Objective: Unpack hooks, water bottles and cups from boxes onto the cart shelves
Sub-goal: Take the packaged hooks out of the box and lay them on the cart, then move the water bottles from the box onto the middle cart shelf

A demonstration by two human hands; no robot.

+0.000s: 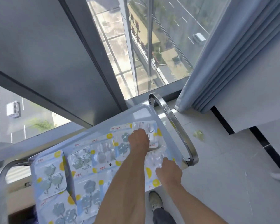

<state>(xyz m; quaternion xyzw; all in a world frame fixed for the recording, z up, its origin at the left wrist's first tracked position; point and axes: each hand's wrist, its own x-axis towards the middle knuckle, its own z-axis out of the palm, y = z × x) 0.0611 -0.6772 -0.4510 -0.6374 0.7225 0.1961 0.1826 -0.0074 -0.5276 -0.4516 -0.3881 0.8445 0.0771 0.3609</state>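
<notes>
A clear hook pack [149, 135] is pressed onto the cart shelf [141, 113] by the left hand [138, 139]. Another pack [157, 160] is touched by the right hand [168, 172]; finger curl can't be told.

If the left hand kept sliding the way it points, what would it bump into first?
Probably the cart's raised rim at the far end. The left hand lies on a clear hook pack, pointing past it; depth is hard to judge.

Sunlit window [136, 46], blue curtain [229, 54]
</notes>
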